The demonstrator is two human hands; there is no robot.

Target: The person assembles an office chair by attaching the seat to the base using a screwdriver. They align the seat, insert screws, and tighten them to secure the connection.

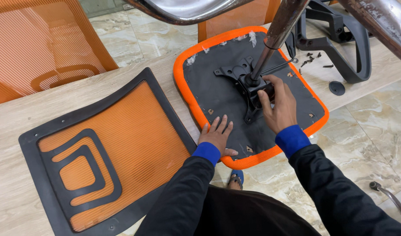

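Single head-worn view, looking steeply down from above the person's own arms, close over the bench [16, 118] edge, floor [375, 126] visible beyond, no second view.

No packages, labels, signs or screens show anywhere in this view — none on the desk, none on the floor beside it — nothing of that kind at all.
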